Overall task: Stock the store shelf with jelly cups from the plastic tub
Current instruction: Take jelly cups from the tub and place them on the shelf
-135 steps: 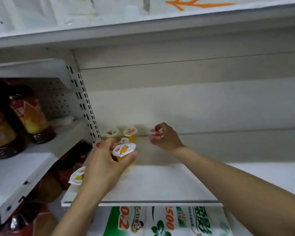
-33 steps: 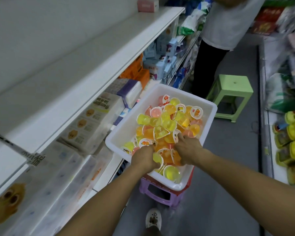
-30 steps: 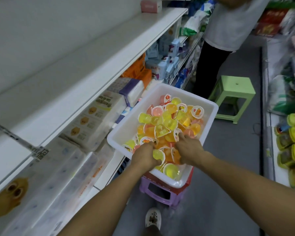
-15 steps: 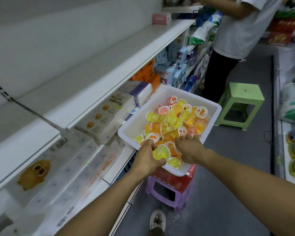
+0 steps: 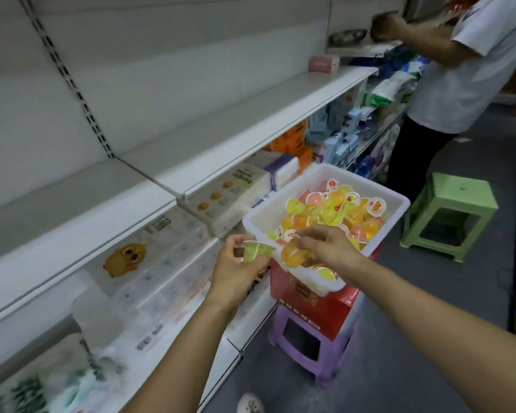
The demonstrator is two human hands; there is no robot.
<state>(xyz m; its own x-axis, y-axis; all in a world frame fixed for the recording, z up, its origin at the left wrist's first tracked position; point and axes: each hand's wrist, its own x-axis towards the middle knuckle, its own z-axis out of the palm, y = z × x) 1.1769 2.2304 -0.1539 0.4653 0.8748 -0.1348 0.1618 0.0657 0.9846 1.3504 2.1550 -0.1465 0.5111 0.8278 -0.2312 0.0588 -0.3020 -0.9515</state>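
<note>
Jelly cups (image 5: 334, 213) are heaped in the white plastic tub (image 5: 395, 201); a green cup (image 5: 255, 252) is pinched by the left hand (image 5: 236, 268), an orange cup (image 5: 294, 254) by the right hand (image 5: 325, 245). Cups are judged light, thin-walled, slippery and easily crushed. Grip is best taken gently round the wall beneath the lid rim.

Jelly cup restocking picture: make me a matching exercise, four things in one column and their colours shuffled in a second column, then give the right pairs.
Things:
1. cup in the left hand
2. cup in the right hand
3. stool under the tub
4. stool in the aisle

Colours:
A. purple
B. orange
C. pale green
D. yellow-green

Pairs: 1-D, 2-B, 3-A, 4-C
</note>
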